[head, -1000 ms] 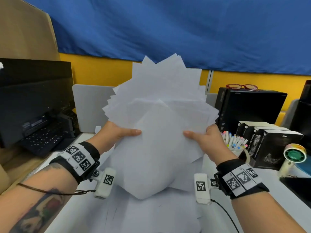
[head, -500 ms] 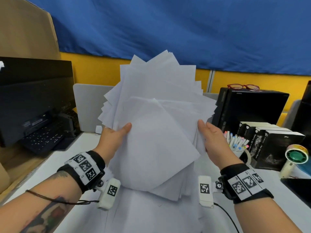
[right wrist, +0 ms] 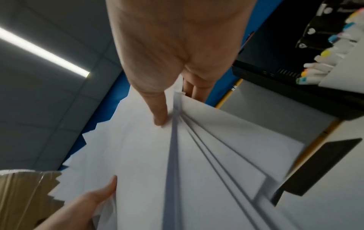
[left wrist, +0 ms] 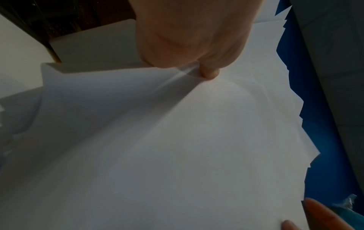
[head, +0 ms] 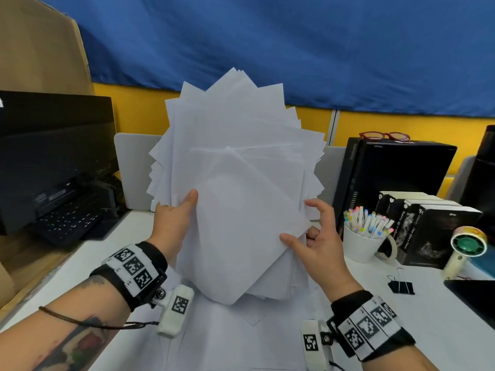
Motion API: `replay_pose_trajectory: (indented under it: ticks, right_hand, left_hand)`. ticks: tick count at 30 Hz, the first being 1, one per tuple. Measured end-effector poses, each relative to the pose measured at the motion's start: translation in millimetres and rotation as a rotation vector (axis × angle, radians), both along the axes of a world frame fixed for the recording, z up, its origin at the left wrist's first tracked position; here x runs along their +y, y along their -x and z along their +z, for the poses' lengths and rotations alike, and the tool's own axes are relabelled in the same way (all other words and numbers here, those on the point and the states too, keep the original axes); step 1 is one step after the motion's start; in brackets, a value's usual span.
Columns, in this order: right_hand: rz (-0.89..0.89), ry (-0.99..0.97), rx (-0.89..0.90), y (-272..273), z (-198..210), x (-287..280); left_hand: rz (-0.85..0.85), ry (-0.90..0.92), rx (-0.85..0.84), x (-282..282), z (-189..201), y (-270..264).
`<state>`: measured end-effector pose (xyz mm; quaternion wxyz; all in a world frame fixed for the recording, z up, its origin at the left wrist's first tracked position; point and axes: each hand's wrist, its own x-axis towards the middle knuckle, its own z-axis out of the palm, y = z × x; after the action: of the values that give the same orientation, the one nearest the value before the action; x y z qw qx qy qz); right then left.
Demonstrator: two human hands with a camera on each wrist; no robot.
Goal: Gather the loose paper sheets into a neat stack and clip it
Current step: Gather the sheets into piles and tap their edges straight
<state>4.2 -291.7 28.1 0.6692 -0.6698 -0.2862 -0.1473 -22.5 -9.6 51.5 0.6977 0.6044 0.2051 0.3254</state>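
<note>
A fanned bundle of paper sheets [head: 235,167] is held upright above the bench [head: 439,317] between both hands.

The bundle is gripped at its lower left edge by the left hand [head: 171,223], with the thumb laid on the front sheet and the fingers hidden behind it. At the lower right corner the sheets are pinched by the right hand [head: 318,245], thumb pressed on the front; in the right wrist view two fingers are seen behind the paper, though how many sheets are caught there cannot be told. The corners of the sheets are splayed out in many directions along the top and both sides. More paper is spread flat on the bench beneath. A black binder clip [head: 401,284] is lying on the bench to the right, near a white mug of markers [head: 364,236] and well apart from the bundle.
</note>
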Motion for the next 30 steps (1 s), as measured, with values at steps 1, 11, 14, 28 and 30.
replay_pose_trajectory:
  ticks: [1,11,14,28,30]
  right_hand:
    - [-0.005,0.005,0.031,-2.0,1.5,-0.5]
    - [-0.200,0.161,0.009,-7.2,24.2,-4.7]
    - [-0.216,0.113,0.052,-6.1,31.8,-3.7]
    - [0.047,0.055,0.288,-39.6,67.7,3.2]
    - [0.061,0.059,0.324,-40.7,57.4,2.9]
  left_hand:
    - [-0.010,-0.007,0.012,2.4,-0.9,-0.2]
    - [-0.015,-0.034,-0.008,17.2,-6.9,4.4]
    - [-0.042,-0.037,-0.035,16.8,-6.2,6.6]
    - [-0.172,-0.022,-0.094,13.8,-11.5,16.1]
    - [-0.307,-0.057,-0.101,16.8,-9.8,20.6]
